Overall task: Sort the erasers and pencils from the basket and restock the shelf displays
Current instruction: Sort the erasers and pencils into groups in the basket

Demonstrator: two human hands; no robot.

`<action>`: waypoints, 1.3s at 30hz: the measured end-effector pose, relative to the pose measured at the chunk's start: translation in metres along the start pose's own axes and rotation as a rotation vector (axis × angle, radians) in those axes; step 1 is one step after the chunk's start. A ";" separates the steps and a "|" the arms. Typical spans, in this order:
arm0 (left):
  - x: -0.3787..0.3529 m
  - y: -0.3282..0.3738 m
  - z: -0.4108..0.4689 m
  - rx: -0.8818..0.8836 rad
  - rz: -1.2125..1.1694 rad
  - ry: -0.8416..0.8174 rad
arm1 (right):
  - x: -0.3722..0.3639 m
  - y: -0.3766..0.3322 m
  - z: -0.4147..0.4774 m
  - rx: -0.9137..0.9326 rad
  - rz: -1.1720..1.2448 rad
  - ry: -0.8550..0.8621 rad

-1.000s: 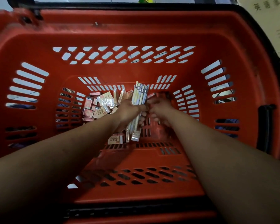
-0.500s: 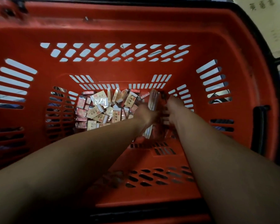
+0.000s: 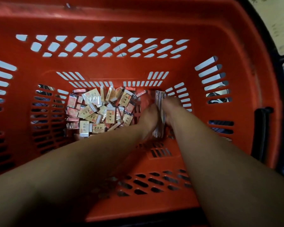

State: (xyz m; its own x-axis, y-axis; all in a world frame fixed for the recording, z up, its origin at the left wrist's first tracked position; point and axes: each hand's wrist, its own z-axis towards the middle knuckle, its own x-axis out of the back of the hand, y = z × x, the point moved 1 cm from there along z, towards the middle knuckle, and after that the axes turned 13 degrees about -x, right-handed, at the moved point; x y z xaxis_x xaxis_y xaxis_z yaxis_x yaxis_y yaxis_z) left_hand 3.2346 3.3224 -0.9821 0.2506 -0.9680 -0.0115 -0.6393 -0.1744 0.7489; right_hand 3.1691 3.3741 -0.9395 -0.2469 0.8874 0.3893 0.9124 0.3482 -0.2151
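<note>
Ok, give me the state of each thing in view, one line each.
orange basket: upright, stock lying on its floor.
erasers: loose, in a jumbled heap on the floor's left side.
pencil bundle: gathered together, held between both hands, right of the heap.
left hand: holds the bundle's left side.
right hand: holds the bundle's right side.

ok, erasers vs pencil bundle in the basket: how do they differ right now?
Erasers lie loose and jumbled at left, untouched; the pencil bundle is aligned, held between the left hand and right hand. Erasers are short boxy packs; the pencil bundle is long and thin. Both are in the red basket.
</note>
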 end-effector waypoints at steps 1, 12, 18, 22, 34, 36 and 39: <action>0.000 0.005 -0.006 -0.033 0.049 0.027 | -0.002 0.002 0.004 0.013 -0.054 0.028; -0.006 -0.005 -0.014 -0.181 0.180 0.028 | 0.005 -0.002 -0.005 0.265 -0.719 0.393; -0.008 -0.006 -0.019 -0.176 0.160 0.123 | 0.004 -0.004 -0.009 0.249 -0.763 0.444; -0.013 -0.008 -0.022 -0.257 0.188 0.181 | 0.005 -0.001 -0.004 0.241 -0.706 0.411; -0.001 -0.010 -0.020 -0.176 0.297 0.159 | -0.001 0.006 -0.007 0.356 -0.905 0.382; 0.004 -0.012 -0.019 -0.193 0.307 0.152 | 0.001 0.007 -0.007 0.326 -0.840 0.374; 0.005 -0.013 -0.018 -0.234 0.295 0.150 | 0.003 0.007 -0.007 0.275 -0.689 0.365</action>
State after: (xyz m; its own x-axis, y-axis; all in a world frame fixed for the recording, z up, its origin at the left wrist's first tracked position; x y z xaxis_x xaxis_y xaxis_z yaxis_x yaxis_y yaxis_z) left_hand 3.2576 3.3228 -0.9796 0.1959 -0.9302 0.3104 -0.5214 0.1693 0.8364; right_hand 3.1772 3.3773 -0.9334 -0.5567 0.3107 0.7704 0.4712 0.8819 -0.0152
